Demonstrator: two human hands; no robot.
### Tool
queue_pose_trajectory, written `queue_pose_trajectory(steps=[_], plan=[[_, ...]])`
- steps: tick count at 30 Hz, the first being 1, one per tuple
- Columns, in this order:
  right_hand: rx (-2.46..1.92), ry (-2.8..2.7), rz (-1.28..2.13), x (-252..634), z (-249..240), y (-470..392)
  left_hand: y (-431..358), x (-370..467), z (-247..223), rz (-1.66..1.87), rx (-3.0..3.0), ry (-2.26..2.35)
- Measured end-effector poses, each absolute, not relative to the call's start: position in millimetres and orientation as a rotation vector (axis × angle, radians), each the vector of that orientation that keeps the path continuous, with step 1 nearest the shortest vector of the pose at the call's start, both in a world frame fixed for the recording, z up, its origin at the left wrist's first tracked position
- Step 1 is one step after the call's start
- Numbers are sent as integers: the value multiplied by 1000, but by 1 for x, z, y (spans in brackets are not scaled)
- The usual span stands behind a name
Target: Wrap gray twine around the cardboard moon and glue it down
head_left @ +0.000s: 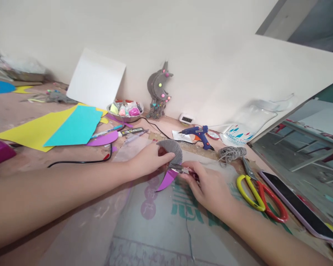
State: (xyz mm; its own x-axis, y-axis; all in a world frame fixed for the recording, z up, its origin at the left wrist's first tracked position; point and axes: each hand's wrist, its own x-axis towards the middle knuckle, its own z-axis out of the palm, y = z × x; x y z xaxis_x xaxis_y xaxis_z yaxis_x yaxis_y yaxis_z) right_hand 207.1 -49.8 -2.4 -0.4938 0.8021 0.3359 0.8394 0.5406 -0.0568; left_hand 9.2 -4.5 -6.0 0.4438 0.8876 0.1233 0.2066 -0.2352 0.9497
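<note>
My left hand [151, 159] grips a purple crescent [168, 180] by its upper part, fingers closed. Grey yarn [175, 147] is wound round the crescent's upper part, while its lower tip shows bare purple. In my right hand [209, 184] is a small metal-tipped tool [177, 168], with its tip against the crescent where the wrapped part meets the purple. My fingers hide most of that tool, so its exact kind is unclear. A strand of yarn [189, 236] trails down the plastic sheet [144, 236] beneath.
Right of my hands lie a yarn bundle [232, 153], scissors [256, 192] and a phone [296, 203]. Behind are a glue gun [198, 133], a small clock [187, 118] and a decorated grey moon [156, 87]. Coloured sheets [70, 127] and a bowl [127, 117] stand left.
</note>
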Motion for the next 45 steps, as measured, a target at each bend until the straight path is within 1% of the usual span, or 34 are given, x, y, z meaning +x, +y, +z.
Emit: queue_pose_trajectory(steps=[4, 8, 12, 15, 21, 24, 31, 39, 45], plan=[[-1430, -2229, 188, 211, -1, -48, 1, 9, -10, 892, 1552, 877], [-1495, -2153, 461, 208, 2, -43, 4, 9, -11, 927, 1488, 823], [-1399, -2028, 890, 202, 2, -39, 3, 8, -11, 910, 1531, 799], [-1365, -1902, 1066, 202, 0, -39, 0, 8, -10, 861, 1559, 782], [-1281, -1778, 1094, 205, 2, -39, -4, 9, -7, 805, 1861, 794], [-1294, -1778, 1072, 206, 4, -38, -4, 10, -6, 775, 1918, 794], [-1326, -1772, 1088, 206, 2, -37, -4, 10, -7, 837, 2029, 747], [-1301, -1805, 1061, 205, 3, -36, -2, 8, -8, 784, 1924, 738], [-1324, -1880, 1073, 205, -2, -39, -4, 7, -4, 760, 1812, 829]])
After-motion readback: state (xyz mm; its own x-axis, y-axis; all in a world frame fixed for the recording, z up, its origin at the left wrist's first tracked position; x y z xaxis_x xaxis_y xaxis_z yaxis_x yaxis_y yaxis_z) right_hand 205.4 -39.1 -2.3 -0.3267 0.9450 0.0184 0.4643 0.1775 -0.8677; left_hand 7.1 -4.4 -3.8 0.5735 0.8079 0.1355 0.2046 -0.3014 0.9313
